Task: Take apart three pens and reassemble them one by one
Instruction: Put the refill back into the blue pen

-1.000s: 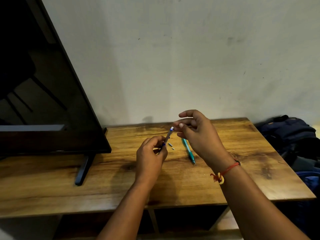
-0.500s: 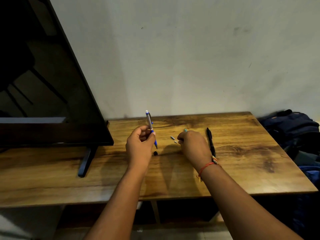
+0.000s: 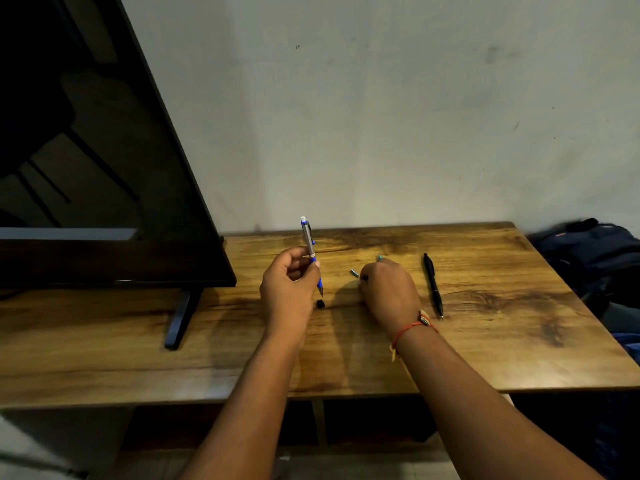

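Head view. The left hand point(image 3: 289, 289) is raised just above the brown wooden table point(image 3: 485, 341), fingers and thumb clenched round the lower barrel of a grey-and-blue click pen point(image 3: 309, 249). The pen stands nearly upright, white button uppermost, dark tip pointing down. A small black piece point(image 3: 320, 303) lies on the table just below that tip, apart from it.

The right hand point(image 3: 388, 292) is down at the table to the right of the left hand, back uppermost, fingers curled under. The end of a teal pen point(image 3: 380, 258) shows at its far side; whether the hand grasps that pen cannot be told. A small silver part point(image 3: 354, 272) lies on the table just left of the knuckles. A red thread bracelet point(image 3: 410, 329) circles the right wrist.

A slim black pen point(image 3: 433, 285) lies flat, near the right hand on its right side, lengthwise from far to near, untouched.

A black flat screen point(image 3: 86, 168) stands at the left on a dark foot point(image 3: 178, 317). A dark blue backpack point(image 3: 588, 251) sits beyond the table's right edge.
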